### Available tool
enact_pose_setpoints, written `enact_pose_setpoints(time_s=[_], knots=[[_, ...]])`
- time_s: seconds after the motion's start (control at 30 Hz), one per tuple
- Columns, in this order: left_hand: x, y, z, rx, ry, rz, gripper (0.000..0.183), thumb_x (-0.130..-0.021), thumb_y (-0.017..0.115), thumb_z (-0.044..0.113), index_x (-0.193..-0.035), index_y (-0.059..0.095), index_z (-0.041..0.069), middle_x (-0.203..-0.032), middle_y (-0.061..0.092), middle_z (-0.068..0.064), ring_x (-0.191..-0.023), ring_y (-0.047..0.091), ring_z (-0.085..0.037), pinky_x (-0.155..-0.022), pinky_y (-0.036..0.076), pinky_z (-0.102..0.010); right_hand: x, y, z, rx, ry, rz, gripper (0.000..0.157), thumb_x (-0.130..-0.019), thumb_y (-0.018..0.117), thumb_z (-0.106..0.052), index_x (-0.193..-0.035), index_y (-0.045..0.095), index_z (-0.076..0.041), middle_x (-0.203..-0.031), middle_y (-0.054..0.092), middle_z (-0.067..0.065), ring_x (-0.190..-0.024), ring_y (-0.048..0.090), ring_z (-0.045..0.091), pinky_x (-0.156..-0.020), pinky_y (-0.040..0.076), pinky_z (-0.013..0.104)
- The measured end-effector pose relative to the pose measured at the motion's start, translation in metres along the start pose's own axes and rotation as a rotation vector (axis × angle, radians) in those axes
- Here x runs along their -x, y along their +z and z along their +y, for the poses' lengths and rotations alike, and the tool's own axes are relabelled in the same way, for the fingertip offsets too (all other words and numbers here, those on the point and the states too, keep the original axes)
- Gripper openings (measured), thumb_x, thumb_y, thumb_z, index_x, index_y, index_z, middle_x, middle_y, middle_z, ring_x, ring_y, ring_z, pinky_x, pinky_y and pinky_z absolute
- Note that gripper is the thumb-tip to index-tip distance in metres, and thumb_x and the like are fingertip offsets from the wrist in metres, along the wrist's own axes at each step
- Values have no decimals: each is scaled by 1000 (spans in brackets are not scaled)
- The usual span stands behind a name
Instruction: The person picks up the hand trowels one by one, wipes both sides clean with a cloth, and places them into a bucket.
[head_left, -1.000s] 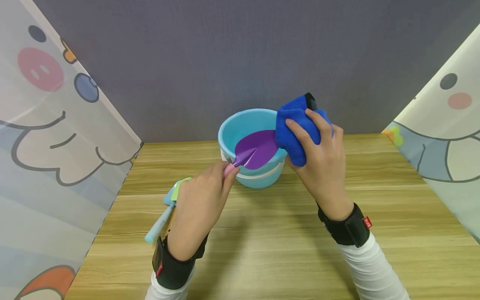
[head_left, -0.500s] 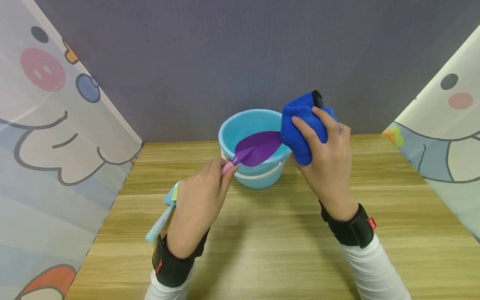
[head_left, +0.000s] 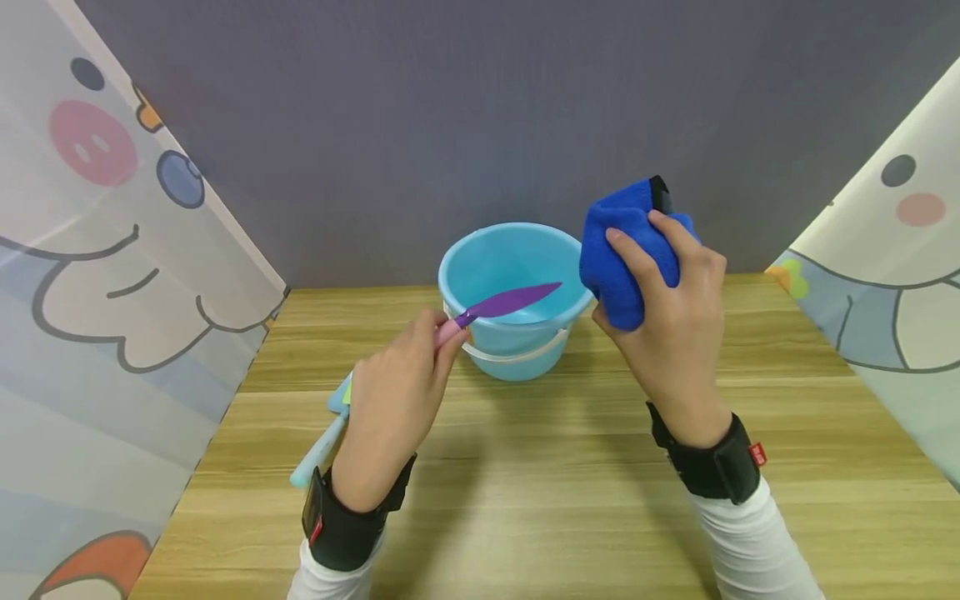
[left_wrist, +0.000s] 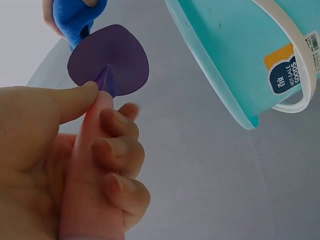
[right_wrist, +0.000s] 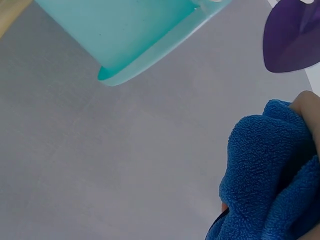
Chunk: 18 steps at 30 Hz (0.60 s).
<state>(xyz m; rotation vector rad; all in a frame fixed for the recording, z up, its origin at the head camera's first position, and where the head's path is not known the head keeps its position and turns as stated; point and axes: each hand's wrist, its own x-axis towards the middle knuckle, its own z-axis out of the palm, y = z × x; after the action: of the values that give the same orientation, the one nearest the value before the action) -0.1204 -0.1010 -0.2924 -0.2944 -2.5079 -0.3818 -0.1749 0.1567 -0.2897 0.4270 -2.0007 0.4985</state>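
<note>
One round light-blue plastic bucket (head_left: 517, 337): upright on the wood-grain table (head_left: 562, 500).
One purple-bladed, pink-handled trowel (head_left: 517, 302): lifted near the bucket's rim.
One fluffy blue cloth (head_left: 609, 275): raised beside the bucket, apart from the trowel.
Left hand (head_left: 397, 383): fingers curled round the trowel's handle, back upward.
Right hand (head_left: 675, 321): fingers bent over the cloth, arm reaching forward.
One light-blue-handled tool (head_left: 318, 450): table, partly hidden.

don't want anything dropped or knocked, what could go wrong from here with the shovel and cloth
The purple shovel is held up near the blue bucket, so it could fall against it if the left grip loosens. The blue cloth, bunched in the right grip, might brush the bucket if swung inward.
</note>
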Motion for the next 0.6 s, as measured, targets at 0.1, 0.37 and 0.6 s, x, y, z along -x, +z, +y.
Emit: enact_pose_setpoints(time_s=[0.1,0.37,0.6], knots=[[-1,0,0,-14,5,13,32,-96,54,39,-87,59,8,-60,48,-3,-42,38,-17,-35,26,-28,-1,-2,-1,-31,12,27,66,-70,83,-18,-130,57,-21,-141,49,24,-125,41,46,-93,47,68],[-3,-3,0,-31,19,45,28,-94,59,37,-93,63,9,-72,59,-6,-54,50,-20,-39,40,-34,-2,-11,-8,-131,46,74,59,-70,80,-16,-125,59,-21,-141,48,21,-132,38,40,-98,45,67],[-3,-1,0,-15,10,24,28,-92,62,39,-105,66,14,-84,68,-7,-69,60,-23,-49,49,-38,1,-14,-21,-218,10,77,58,-67,80,-18,-122,61,-20,-137,50,23,-129,42,41,-96,46,67]])
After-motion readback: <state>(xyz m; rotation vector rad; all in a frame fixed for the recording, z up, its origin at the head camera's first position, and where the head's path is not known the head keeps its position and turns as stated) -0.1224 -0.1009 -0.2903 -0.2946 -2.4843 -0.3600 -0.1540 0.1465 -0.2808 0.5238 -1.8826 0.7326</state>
